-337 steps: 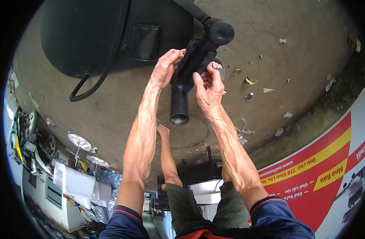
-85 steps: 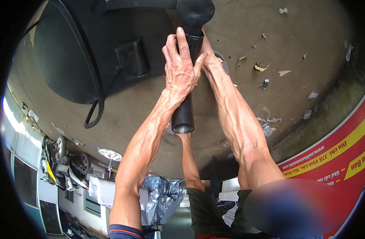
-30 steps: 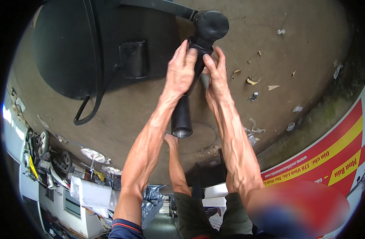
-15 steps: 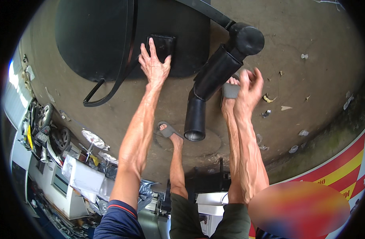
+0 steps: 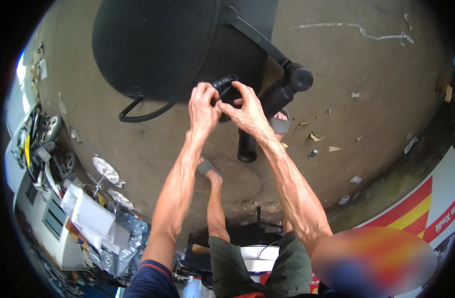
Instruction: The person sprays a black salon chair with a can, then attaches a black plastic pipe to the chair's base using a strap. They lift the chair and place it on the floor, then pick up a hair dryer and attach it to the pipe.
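Note:
My left hand (image 5: 204,111) is closed, its fingers bent round the near end of a small flat black piece (image 5: 224,81) with a rounded rim. Beside it my right hand (image 5: 248,110) has thumb and index finger spread apart. The index fingertip is by the far end of the piece, the thumb close against my left fingers. Under and beyond both hands lies a large black rounded panel (image 5: 148,44) on the floor. A black jointed tube (image 5: 275,99) with a round knob runs alongside, partly behind my right hand.
A thin black loop (image 5: 143,118) sticks out from the panel's near edge. My sandalled feet (image 5: 209,168) stand close by. Litter (image 5: 314,136) dots the concrete at right, before a striped banner (image 5: 411,213). Motorbikes (image 5: 43,144) and plastic-wrapped items (image 5: 91,213) are at left.
My right hand has moved left and up to meet my left hand. The small black piece has been lifted off the panel into my left hand. The view has shifted.

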The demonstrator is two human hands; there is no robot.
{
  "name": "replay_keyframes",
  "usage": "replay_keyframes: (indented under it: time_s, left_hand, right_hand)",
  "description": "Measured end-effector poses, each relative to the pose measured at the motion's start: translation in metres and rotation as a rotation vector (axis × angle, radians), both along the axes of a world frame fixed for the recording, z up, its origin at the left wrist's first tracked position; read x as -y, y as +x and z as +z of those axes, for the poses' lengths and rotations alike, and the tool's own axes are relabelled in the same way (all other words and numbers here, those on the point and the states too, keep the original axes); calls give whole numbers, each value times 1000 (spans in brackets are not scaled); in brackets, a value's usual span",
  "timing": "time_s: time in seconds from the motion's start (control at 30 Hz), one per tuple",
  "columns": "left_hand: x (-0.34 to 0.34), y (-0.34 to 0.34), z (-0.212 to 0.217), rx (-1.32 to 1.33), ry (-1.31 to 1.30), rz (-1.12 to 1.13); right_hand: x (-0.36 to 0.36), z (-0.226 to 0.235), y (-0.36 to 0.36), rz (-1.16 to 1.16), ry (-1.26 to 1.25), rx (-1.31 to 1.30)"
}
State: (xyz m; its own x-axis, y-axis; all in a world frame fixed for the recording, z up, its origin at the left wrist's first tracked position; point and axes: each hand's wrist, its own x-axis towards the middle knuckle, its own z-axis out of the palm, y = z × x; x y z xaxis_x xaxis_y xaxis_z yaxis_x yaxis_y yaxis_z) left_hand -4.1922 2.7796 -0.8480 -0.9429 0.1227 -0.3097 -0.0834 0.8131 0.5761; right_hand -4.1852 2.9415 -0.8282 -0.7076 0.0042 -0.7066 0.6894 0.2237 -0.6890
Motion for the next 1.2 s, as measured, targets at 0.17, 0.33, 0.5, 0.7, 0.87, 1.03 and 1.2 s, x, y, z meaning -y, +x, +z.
replay_keyframes:
  time_s: [0.17,0.33,0.5,0.7,0.87,1.03,1.2]
  left_hand:
    - [3,-4,144,-174,177,-51]
    - [19,2,221,-171,536,177]
    - [50,22,257,631,1383,1248]
    - [89,70,274,421,1143,958]
    - [91,108,265,413,1316,1189]
    - [41,143,258,361,944,1345]
    - [-32,126,237,173,491,1305]
  right_hand:
    - [-16,74,-31,-126,-55,-97]
    - [-29,136,-48,445,-108,-316]
    - [13,202,0,317,-76,-583]
    - [61,268,15,351,-482,-54]
    - [92,283,23,497,-287,-59]
    - [82,261,33,560,-147,-150]
    - [11,222,11,838,-57,-247]
